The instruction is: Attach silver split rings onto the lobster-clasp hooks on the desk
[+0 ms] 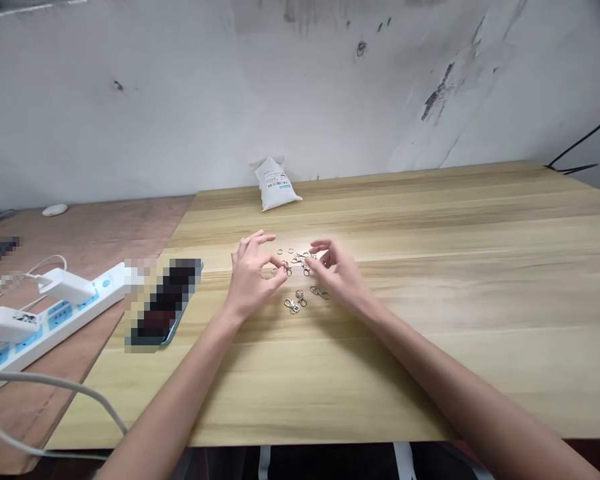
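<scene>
From where I stand, both hands are over the middle of the table (460,333), a little apart from each other. The left hand (253,273) has thumb and forefinger tips together, seemingly pinched on a clasp (287,269), though it is too small to be sure. The right hand (336,270) has its thumb and fingers parted, just beside a little heap of metal clasps (300,258) lying between the hands. More clasps lie on the near side of that heap, and two rings (280,251) on its far side. A white packet (277,187) sits at the far edge, by the wall (180,120). To the left are a phone (167,303) and, beyond it, a power strip (60,317) with chargers (67,285) plugged in.
</scene>
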Demonstrator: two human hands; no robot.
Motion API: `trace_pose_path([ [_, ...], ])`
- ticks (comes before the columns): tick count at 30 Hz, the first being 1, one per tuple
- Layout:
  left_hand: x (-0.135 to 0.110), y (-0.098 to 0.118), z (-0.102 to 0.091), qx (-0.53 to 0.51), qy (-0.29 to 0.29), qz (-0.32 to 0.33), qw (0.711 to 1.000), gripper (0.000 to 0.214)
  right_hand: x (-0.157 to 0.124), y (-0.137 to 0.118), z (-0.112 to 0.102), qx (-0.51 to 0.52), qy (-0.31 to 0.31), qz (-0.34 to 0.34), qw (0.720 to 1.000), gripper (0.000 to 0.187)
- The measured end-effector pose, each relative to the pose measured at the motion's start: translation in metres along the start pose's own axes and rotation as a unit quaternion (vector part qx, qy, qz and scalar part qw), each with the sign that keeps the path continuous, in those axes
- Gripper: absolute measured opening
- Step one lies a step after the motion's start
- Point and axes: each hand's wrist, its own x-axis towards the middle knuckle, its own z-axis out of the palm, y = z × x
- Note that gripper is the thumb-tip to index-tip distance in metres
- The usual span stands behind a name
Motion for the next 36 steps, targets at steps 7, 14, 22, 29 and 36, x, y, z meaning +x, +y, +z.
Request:
trace_pose_path([
  [7, -0.001, 0.005, 0.002, -0.063, -0.031, -0.042, 0.997, 0.011, -0.01, -0.003, 0.015, -0.403, 0.045, -0.268, 0.874, 0.017],
  [14, -0.003, 0.01, 0.003, -0.057, -0.027, -0.025, 0.998, 0.011, -0.012, -0.003, 0.018, -0.461, 0.046, -0.311, 0.83, 0.02],
  [22, -0.002, 0.005, 0.004, -0.006, -0.013, 0.005, 1.0, 0.01, -0.014, -0.006, 0.014, -0.467, -0.045, -0.33, 0.819, 0.023],
  [29, 0.004, -0.021, -0.003, 0.07, -0.03, 0.059, 0.995, 0.008, -0.008, -0.001, 0.006, -0.403, -0.067, -0.305, 0.861, 0.022],
  [36, 0.006, -0.033, -0.012, 0.059, -0.108, 0.085, 0.989, 0.013, 0.0, 0.013, -0.004, -0.441, -0.066, -0.241, 0.862, 0.02],
])
